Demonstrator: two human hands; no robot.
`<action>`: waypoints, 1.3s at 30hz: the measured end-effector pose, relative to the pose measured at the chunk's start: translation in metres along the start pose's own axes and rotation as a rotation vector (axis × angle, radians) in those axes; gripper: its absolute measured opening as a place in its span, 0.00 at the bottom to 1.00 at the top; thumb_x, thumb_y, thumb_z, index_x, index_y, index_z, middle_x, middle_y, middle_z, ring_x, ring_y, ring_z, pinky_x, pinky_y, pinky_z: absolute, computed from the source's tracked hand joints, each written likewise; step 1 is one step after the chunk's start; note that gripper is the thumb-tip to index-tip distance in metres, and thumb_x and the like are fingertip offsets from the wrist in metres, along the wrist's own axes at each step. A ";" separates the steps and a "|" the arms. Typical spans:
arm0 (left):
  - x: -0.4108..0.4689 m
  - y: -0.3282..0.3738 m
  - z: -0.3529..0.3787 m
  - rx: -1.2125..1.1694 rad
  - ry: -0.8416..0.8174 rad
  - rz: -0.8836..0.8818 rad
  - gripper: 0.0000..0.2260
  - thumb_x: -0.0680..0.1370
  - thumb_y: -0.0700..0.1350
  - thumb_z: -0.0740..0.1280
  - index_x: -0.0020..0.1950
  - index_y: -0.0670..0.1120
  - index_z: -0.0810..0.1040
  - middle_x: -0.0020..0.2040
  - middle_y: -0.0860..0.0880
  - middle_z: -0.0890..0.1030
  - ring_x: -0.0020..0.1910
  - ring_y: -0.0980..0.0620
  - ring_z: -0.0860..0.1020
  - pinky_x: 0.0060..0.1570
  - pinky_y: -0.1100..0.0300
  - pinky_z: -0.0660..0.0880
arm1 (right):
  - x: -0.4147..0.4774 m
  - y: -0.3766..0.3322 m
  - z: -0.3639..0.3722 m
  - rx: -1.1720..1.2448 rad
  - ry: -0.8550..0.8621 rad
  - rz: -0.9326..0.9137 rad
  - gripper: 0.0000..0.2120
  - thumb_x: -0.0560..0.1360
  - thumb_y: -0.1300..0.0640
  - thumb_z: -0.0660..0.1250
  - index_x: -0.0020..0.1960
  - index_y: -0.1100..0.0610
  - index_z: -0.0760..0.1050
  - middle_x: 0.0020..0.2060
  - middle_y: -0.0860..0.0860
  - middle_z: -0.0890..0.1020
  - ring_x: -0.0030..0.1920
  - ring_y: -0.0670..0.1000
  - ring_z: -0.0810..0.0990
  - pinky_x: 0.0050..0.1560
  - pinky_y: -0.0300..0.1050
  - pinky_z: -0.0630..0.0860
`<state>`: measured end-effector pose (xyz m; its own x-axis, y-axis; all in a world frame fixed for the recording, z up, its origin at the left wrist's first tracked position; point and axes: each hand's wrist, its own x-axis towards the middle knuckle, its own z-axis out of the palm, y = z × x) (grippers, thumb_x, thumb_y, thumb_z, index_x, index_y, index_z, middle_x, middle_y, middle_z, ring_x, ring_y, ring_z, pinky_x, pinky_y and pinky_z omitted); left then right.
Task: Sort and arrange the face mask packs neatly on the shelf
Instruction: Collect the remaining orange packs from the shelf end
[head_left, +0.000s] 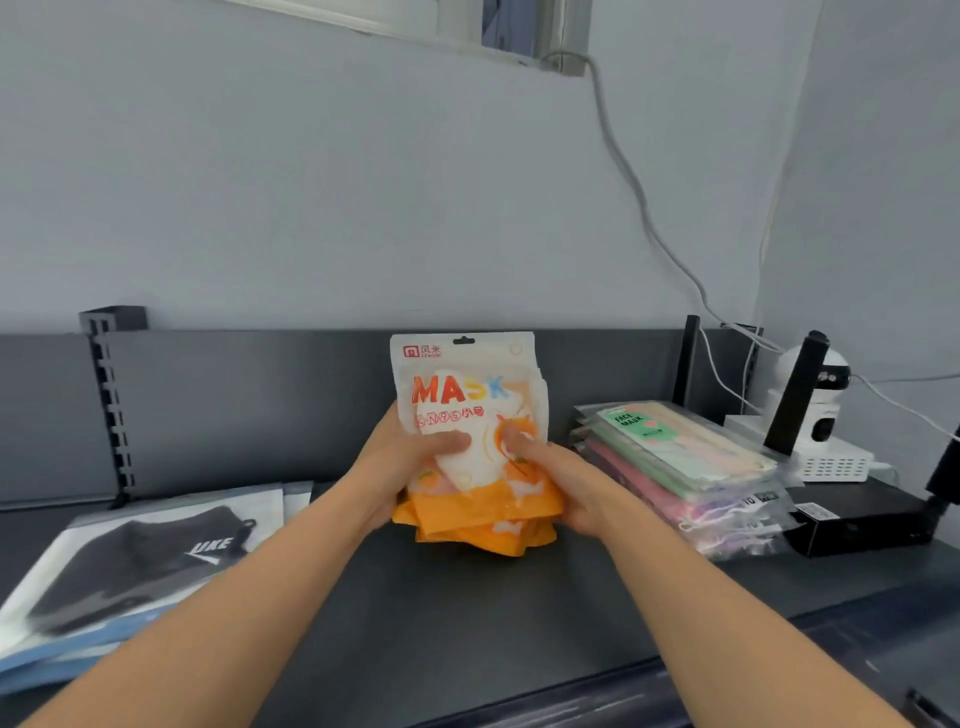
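Left hand (408, 470), right hand (569, 486), orange mask packs (467, 387) gripped upright between them

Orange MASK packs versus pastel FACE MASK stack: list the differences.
The orange MASK packs stand upright, gripped by left hand and right hand; the pastel FACE MASK stack lies flat, untouched. Orange packs are printed white-and-orange; the stack's are clear. Both sit on the dark shelf.

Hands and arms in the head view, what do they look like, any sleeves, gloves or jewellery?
Both arms are bare. The left forearm and right forearm show no sleeve right down to the frame edge. The left hand and right hand wear no gloves, and no watch, bracelet or ring shows on either. No markings are visible.
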<state>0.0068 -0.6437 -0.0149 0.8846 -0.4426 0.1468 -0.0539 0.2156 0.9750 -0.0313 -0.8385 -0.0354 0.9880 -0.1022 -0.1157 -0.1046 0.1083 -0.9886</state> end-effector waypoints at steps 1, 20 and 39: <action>-0.003 0.004 -0.007 0.032 -0.023 0.040 0.29 0.67 0.34 0.76 0.65 0.49 0.73 0.57 0.46 0.83 0.56 0.43 0.82 0.55 0.39 0.78 | 0.004 0.002 0.001 -0.002 -0.029 -0.061 0.48 0.50 0.43 0.85 0.66 0.54 0.74 0.56 0.55 0.85 0.56 0.58 0.84 0.61 0.61 0.77; -0.009 -0.010 -0.066 0.323 -0.191 0.030 0.39 0.59 0.49 0.82 0.67 0.51 0.71 0.60 0.51 0.82 0.60 0.52 0.80 0.59 0.53 0.78 | 0.017 0.024 0.033 -0.254 -0.153 -0.381 0.40 0.61 0.62 0.83 0.69 0.54 0.70 0.61 0.52 0.82 0.62 0.51 0.80 0.60 0.52 0.79; -0.006 -0.003 -0.058 0.279 0.130 -0.032 0.35 0.60 0.63 0.77 0.62 0.50 0.76 0.56 0.49 0.84 0.55 0.48 0.82 0.59 0.45 0.77 | 0.005 0.005 0.058 -0.196 -0.063 -0.424 0.09 0.77 0.52 0.68 0.53 0.42 0.70 0.50 0.39 0.80 0.47 0.38 0.82 0.40 0.31 0.79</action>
<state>0.0286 -0.5915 -0.0280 0.9387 -0.3266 0.1102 -0.1344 -0.0522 0.9896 -0.0205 -0.7809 -0.0350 0.9525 -0.0366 0.3023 0.2962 -0.1197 -0.9476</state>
